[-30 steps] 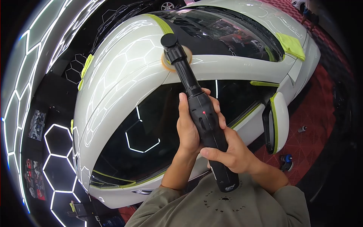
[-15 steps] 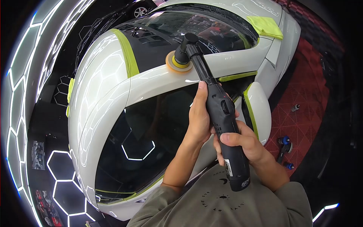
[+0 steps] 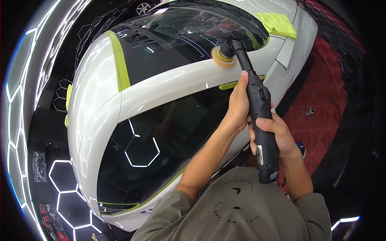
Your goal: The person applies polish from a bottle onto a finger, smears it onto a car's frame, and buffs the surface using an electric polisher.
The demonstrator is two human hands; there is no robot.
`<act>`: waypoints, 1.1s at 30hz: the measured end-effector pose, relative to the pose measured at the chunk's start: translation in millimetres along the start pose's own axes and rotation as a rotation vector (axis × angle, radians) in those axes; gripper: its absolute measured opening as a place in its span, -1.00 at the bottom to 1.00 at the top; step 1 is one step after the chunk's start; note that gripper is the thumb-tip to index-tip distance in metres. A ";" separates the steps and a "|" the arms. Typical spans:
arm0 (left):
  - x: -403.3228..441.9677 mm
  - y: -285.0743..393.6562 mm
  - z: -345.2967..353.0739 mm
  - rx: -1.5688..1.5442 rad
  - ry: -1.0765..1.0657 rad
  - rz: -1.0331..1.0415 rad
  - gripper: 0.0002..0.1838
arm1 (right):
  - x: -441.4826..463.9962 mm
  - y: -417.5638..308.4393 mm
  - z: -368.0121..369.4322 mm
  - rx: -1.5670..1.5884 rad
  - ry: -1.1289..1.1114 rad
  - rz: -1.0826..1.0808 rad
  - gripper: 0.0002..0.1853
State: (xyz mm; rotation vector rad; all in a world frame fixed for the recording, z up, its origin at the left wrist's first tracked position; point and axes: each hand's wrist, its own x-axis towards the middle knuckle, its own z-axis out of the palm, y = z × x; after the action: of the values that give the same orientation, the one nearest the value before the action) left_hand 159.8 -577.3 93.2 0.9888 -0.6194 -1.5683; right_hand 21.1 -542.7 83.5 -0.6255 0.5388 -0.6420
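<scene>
A black cordless polisher [image 3: 259,102] spans from my chest toward the white car. My left hand [image 3: 240,101] is closed around its forward body, thumb pointing up toward the neck. Lower down, my right hand [image 3: 278,133] grips the rear of the body with the thumb across its top. The round orange and yellow pad [image 3: 222,59] at the head rests on the white roof rail [image 3: 169,80], beside the windshield; its edge looks blurred. Beneath my forearms lies the dark side window [image 3: 157,132].
Yellow-green masking tape [image 3: 119,64] crosses the roof. A yellow-green cloth [image 3: 276,25] lies on the car's front. On the red floor grating [image 3: 317,132] stands a small bottle [image 3: 310,111]; a blue-topped object [image 3: 301,148] is partly hidden by my right arm.
Both hands have carried the polisher to the right along the roof rail, toward the front of the car. My grip on it looks the same. The side mirror is now hidden behind my hands.
</scene>
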 end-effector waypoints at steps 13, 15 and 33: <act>-38.4 50.8 -2.1 -0.248 0.026 0.186 -0.44 | -6.0 -44.4 62.7 -0.265 -0.142 0.067 -0.56; -50.1 61.4 -9.7 -0.258 0.021 0.214 -0.44 | -5.4 -42.7 79.2 -0.304 -0.165 0.082 -0.56; -146.2 126.1 -77.5 -0.282 -0.035 0.541 -0.40 | 1.2 -11.7 196.2 -0.480 -0.410 0.123 -0.52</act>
State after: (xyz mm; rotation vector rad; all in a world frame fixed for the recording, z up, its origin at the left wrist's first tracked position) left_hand 295.2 -456.9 195.6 0.5236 -0.6073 -1.1500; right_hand 140.8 -480.4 226.4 -1.1358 0.3398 -0.2498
